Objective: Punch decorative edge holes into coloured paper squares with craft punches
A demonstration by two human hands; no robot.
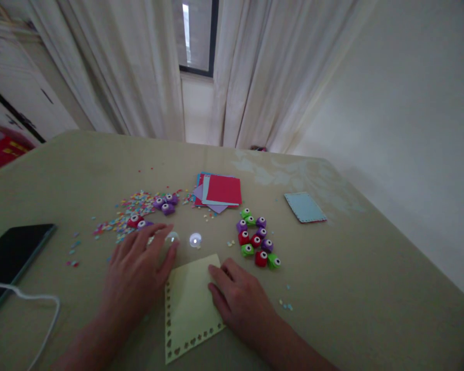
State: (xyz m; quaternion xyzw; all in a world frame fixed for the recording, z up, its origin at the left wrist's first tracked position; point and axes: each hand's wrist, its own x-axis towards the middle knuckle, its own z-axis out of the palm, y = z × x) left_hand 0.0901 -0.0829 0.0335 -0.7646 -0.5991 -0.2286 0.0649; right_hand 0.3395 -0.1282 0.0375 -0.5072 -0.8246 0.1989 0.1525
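Note:
A pale yellow sheet of paper [193,304] lies near the table's front, small shapes punched along its left and lower borders. My right hand [239,291] rests over its right side, fingers bent and pressed on the sheet. Left of the paper's top corner, my left hand [143,263] curves, thumb and fingertips around a small clear round piece [172,238]. A second clear round piece [195,240] with a bright glint sits just right of it. Beyond my left fingers are a red eyed piece [134,221] and a purple one [144,224], partly hidden.
Several red, green and purple eyed pieces [255,239] cluster right of the paper. Coloured paper sheets [224,190] are stacked behind, near scattered confetti [139,203] and a purple eyed group [165,203]. A light blue card [305,207] lies right; a dark tablet [15,257] and white cable [34,296], left.

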